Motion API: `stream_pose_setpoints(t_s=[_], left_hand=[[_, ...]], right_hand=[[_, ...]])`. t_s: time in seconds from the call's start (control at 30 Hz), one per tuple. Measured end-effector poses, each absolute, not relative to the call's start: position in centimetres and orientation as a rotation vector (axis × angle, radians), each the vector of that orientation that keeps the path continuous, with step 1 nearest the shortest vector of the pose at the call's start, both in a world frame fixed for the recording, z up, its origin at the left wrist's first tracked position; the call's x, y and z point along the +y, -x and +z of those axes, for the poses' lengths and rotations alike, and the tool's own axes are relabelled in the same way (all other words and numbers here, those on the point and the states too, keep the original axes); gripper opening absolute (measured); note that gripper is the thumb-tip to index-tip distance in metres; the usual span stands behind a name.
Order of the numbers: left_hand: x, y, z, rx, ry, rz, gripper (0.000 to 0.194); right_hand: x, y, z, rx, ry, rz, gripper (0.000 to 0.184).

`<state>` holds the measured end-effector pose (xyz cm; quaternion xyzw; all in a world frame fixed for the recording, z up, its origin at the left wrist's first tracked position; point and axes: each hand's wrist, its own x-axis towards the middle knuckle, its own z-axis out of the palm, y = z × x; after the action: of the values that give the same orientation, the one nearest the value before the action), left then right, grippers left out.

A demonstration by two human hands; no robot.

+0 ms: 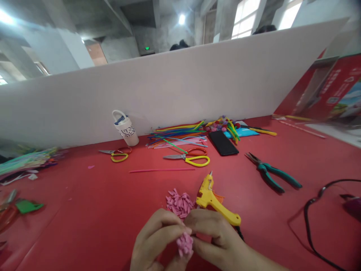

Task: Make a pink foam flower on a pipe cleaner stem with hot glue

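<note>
Person's hands, both at bottom center, closed in narrow pinches on one small pink bundle; left hand (159, 241) and right hand (217, 235) meet at the fingertips, pink bundle (185, 245) between them over the red bench (98, 210). Containers: white cup (128, 132) with a loop handle and a blue part at its top stands well beyond the left hand, by the white partition (169, 86); contents can't be seen. Red printed box (338, 86), far off to the right hand's side, runs out of frame; contents unclear. Light-blue packet (244, 132) lies beyond the right hand, partly covered by colored bits, inside not visible. Pile of pink pieces (180, 203) just beyond the hands, near edge hidden by fingers. Yellow glue gun (210, 197) just past the right hand, its cord mostly blocked by that hand. Dark red tool (354, 206) far right of the hands, cut off, type unclear. Green object (26, 206) far left of the hands, blurry. Lower palms and part of the bundle hidden or cropped.
</note>
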<state>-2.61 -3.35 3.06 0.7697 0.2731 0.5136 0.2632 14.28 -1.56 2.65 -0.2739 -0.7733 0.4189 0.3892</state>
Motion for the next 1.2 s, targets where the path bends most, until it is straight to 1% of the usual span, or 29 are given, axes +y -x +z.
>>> stream_pose_setpoints(t_s=[0.13, 0.23, 0.37, 0.5, 0.7, 0.83, 0.97, 1.07, 1.2], left_hand=[[-3.4, 2.5, 3.0, 0.791, -2.078, 1.417, 0.032], [-3.5, 2.6, 3.0, 0.806, -2.105, 1.415, 0.031], [-3.4, 2.9, 3.0, 0.824, -2.142, 1.376, 0.030], [-3.3, 2.7, 2.6, 0.881, -2.251, 1.350, 0.042], [-3.9, 1.7, 2.1, 1.168, -2.297, 1.508, 0.032], [-3.6, 2.0, 2.7, 1.059, -2.443, 1.436, 0.031], [-3.2, 2.4, 3.0, 0.898, -2.423, 1.525, 0.034], [-3.3, 2.5, 2.9, 0.896, -2.391, 1.465, 0.033], [-3.6, 2.6, 2.9, 0.917, -2.394, 1.399, 0.033]], right_hand=[[-1.6, -14.3, 2.6, -1.972, 0.738, 1.036, 0.020], [-1.8, -14.4, 2.6, -1.972, 0.719, 0.932, 0.015], [-2.1, -14.5, 2.7, -1.999, 0.674, 0.783, 0.016], [-2.2, -14.8, 2.7, -1.976, 0.643, 0.610, 0.015], [-2.7, -15.0, 2.8, -2.013, 0.619, 0.412, 0.022], [-2.8, -14.9, 3.1, -2.026, 0.608, 0.413, 0.028], [-2.7, -14.9, 3.1, -2.022, 0.581, 0.454, 0.027], [-2.7, -14.9, 3.1, -2.030, 0.575, 0.500, 0.026], [-2.5, -14.9, 3.1, -2.011, 0.568, 0.461, 0.025]])
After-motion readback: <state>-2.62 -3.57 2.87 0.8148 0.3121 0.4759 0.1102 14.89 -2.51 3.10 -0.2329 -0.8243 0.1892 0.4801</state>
